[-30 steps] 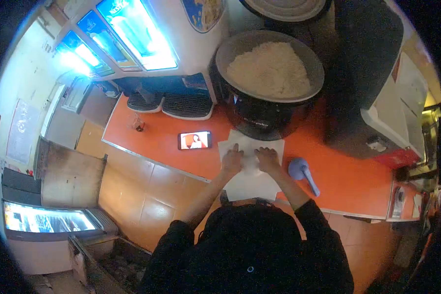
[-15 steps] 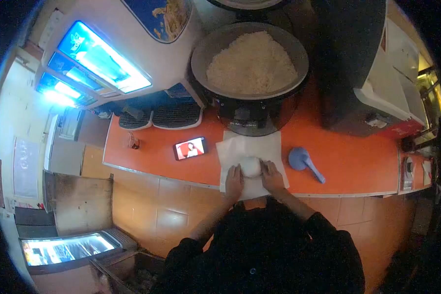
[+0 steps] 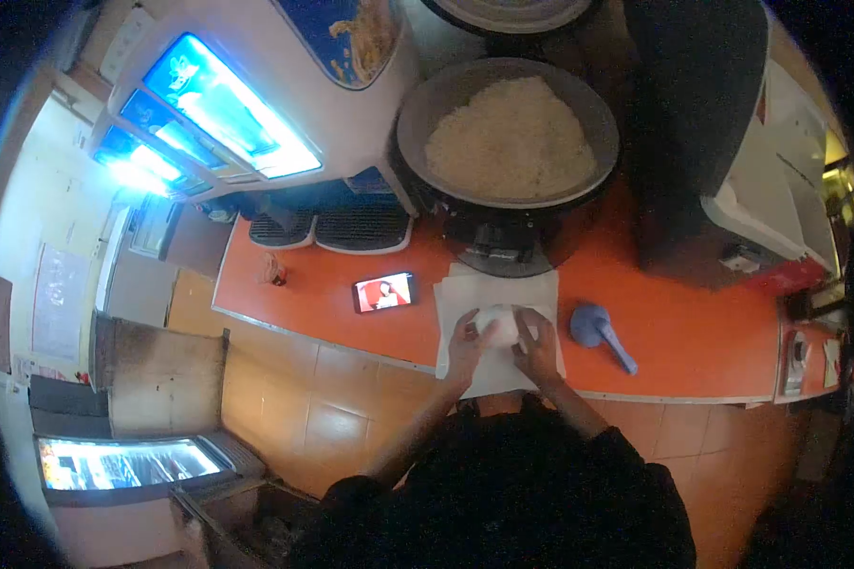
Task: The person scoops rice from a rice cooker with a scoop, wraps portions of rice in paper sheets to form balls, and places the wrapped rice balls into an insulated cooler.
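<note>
On white paper sheets (image 3: 457, 289) at the counter's front edge sits a small rounded white bundle (image 3: 499, 322). It looks like a portion in paper, but its contents are hidden. My left hand (image 3: 466, 345) cups its left side with bent fingers. Against the right side, my right hand (image 3: 538, 345) curls its fingers round the edge. Just right of the papers lies a blue-purple scoop (image 3: 592, 325), its handle toward me. Behind the papers stands a rice cooker (image 3: 414, 142), uncovered and heaped with white rice (image 3: 512, 137).
A phone (image 3: 384, 292) with a lit screen and a small glass (image 3: 273, 270) lie to the left on the orange counter (image 3: 678, 332). A drinks dispenser (image 3: 351, 123) stands back left, a large dark machine (image 3: 693, 142) back right. Another round pot (image 3: 512, 11) is behind the cooker.
The camera view has shifted, so the scene sits a little farther right and lower. My fingers, earlier flatter along the bundle's sides, are now more bent around it.
</note>
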The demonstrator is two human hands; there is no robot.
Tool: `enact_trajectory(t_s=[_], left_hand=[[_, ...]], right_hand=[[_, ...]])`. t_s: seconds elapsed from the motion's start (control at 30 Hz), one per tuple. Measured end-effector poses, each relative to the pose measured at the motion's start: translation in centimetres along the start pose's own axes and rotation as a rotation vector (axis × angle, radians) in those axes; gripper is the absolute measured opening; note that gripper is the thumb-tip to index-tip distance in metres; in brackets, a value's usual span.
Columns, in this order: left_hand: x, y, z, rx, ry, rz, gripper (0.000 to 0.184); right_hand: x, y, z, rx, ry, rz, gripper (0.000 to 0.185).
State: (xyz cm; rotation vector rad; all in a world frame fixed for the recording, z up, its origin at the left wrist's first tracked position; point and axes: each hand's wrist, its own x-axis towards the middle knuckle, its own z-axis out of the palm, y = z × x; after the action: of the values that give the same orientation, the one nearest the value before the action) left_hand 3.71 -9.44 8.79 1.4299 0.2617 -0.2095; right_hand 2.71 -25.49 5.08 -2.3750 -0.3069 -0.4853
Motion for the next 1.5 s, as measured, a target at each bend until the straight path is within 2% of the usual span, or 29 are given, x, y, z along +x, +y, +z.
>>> enact_trajectory(t_s=[0.07,0.1,0.13,0.2,0.23,0.27,0.37,0.43,0.47,0.53,0.57,0.63,0.67,0.7,0.73,0.77,0.83,0.87,0.93,0.97,1.0,1.03,1.13,1.17,1.2,1.27,1.33,1.4,1.5], left_hand=[[0.0,1.2,1.7,0.444,0.133,0.035,0.062],[0.5,1.3,1.7,0.162,0.077,-0.121,0.079],[0.8,0.7,1.7,0.160,0.097,-0.116,0.079],[1.3,-0.6,2.2,-0.325,0.048,-0.208,0.093],[1.4,-0.3,2.5,-0.263,0.140,-0.283,0.099],[2.0,-1.5,2.3,-0.270,0.148,-0.275,0.099],[3.6,-5.5,2.1,-0.318,0.038,-0.172,0.098],[3.9,-4.6,2.8,-0.494,0.164,-0.330,0.041],[3.7,-4.2,2.9,-0.498,0.167,-0.328,0.041],[3.7,-3.6,2.8,-0.609,0.042,-0.346,0.036],[3.6,-3.4,2.8,-0.610,0.042,-0.346,0.036],[3.3,-2.9,2.9,-0.699,-0.001,-0.356,0.073],[3.3,-2.7,3.2,-0.700,-0.002,-0.359,0.073],[3.3,-2.6,3.6,-0.716,0.121,-0.420,0.064],[3.4,-2.4,4.1,-0.728,0.239,-0.479,0.056],[3.3,-2.5,4.5,-0.728,0.223,-0.487,0.056],[2.7,-3.6,5.3,-0.823,0.045,-0.315,0.048],[2.6,-3.6,5.4,-0.823,0.015,-0.336,0.048],[2.7,-2.6,4.9,-0.704,-0.182,-0.241,0.051],[3.2,-3.9,5.0,-0.517,-0.122,-0.089,0.051],[3.7,-5.8,4.9,-0.332,-0.061,0.069,0.051],[3.6,-6.2,4.4,-0.339,-0.090,0.062,0.051],[4.0,-6.5,0.8,0.538,-0.173,0.342,0.038],[3.8,-6.9,-0.2,0.750,-0.157,0.510,0.037],[3.6,-7.2,-0.8,0.955,-0.135,0.689,0.037],[2.3,-5.5,-0.9,1.177,-0.056,0.694,0.040],[2.0,-5.7,-1.8,1.080,-0.086,0.813,0.043],[2.8,-6.9,-3.2,1.205,-0.211,0.781,0.047],[3.1,-6.9,-3.8,1.247,-0.263,0.788,0.045]], right_hand=[[1.8,-0.5,-0.3,0.042,0.042,-0.274,0.050],[1.7,-0.6,-0.2,-0.084,-0.030,-0.300,0.048],[2.1,-0.7,-0.1,-0.071,-0.033,-0.316,0.048],[2.4,-0.9,-0.4,-0.113,-0.072,-0.356,0.047],[2.7,-0.9,-0.5,-0.134,-0.012,-0.385,0.047],[2.9,-0.8,-0.4,-0.131,-0.013,-0.398,0.047],[2.6,0.0,0.4,-0.125,0.024,-0.396,0.046],[2.0,0.4,1.3,0.065,0.014,-0.281,0.048],[1.3,0.5,1.5,0.066,0.011,-0.285,0.048],[1.0,-0.7,0.8,0.263,-0.090,0.018,0.050],[1.2,-0.9,0.5,0.262,-0.091,0.017,0.050],[1.6,-1.6,-0.3,0.551,-0.140,0.228,0.050],[1.5,-1.6,-0.2,0.548,-0.140,0.232,0.050],[1.4,-1.7,-0.1,0.893,-0.116,0.380,0.046],[1.4,-1.8,0.0,1.059,-0.097,0.453,0.044],[1.5,-1.8,0.1,1.223,-0.067,0.528,0.043],[1.6,-3.1,0.2,1.036,0.112,0.556,0.040],[1.6,-3.3,0.0,1.012,0.140,0.566,0.040],[2.0,-3.0,-0.6,0.959,0.134,0.764,0.045],[2.2,-2.6,-0.9,0.936,0.163,0.770,0.045],[2.3,-2.0,-1.2,1.193,0.180,0.863,0.045],[2.5,-1.4,-1.5,1.456,0.198,0.943,0.045],[2.4,0.4,-3.1,1.538,0.201,1.042,0.043],[1.8,2.4,-3.7,1.465,0.074,1.107,0.039],[2.7,1.7,-6.2,1.453,0.114,1.098,0.039],[5.5,-1.8,-12.6,1.561,0.082,1.029,0.039],[5.2,1.0,-15.8,1.506,0.075,0.986,0.044],[6.4,1.0,-21.9,1.488,-0.031,0.983,0.049],[9.5,0.1,-32.7,1.315,0.118,0.714,0.050]])
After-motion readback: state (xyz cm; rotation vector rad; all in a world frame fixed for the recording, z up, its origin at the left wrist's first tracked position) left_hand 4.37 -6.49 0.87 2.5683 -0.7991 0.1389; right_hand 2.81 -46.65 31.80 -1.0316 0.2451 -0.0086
